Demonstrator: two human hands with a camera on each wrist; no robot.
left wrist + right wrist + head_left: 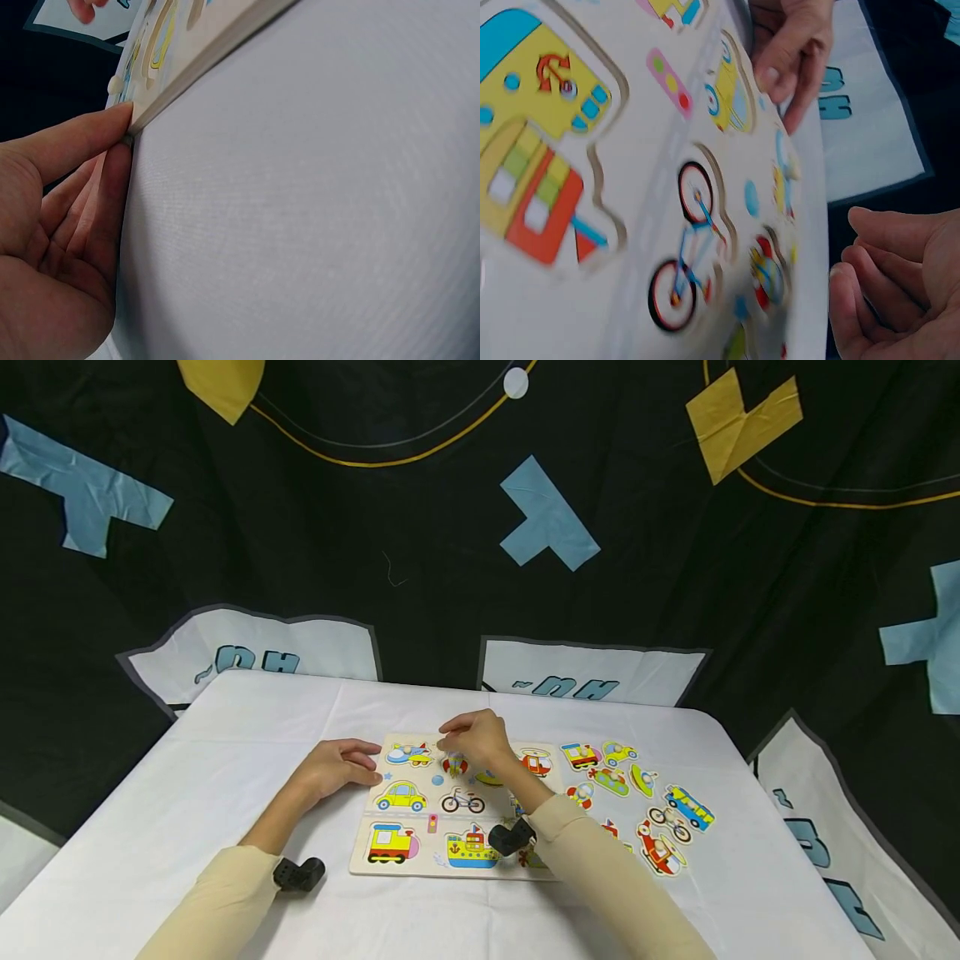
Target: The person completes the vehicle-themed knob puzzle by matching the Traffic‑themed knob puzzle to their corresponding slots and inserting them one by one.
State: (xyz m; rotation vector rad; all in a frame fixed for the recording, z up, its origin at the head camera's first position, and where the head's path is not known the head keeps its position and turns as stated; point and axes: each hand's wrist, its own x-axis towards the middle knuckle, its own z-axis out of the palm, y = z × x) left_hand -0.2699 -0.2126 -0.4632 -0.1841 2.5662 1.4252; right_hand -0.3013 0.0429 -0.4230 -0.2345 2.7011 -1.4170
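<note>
A wooden puzzle board with vehicle-shaped recesses lies on the white table. My left hand holds its left edge, thumb tip on the rim and a finger beside it in the left wrist view. Above the board's far edge hovers my right hand, its fingers loosely bent and nothing seen between them. A plane piece with a knob sits in the upper-left recess. The balloon picture is just below the right hand. Printed recesses show a yellow car, a bicycle and a train.
Several loose pieces lie right of the board, among them a train piece, a blue bus, a bicycle piece and a red helicopter. My right forearm covers part of the board. A black curtain hangs behind the table.
</note>
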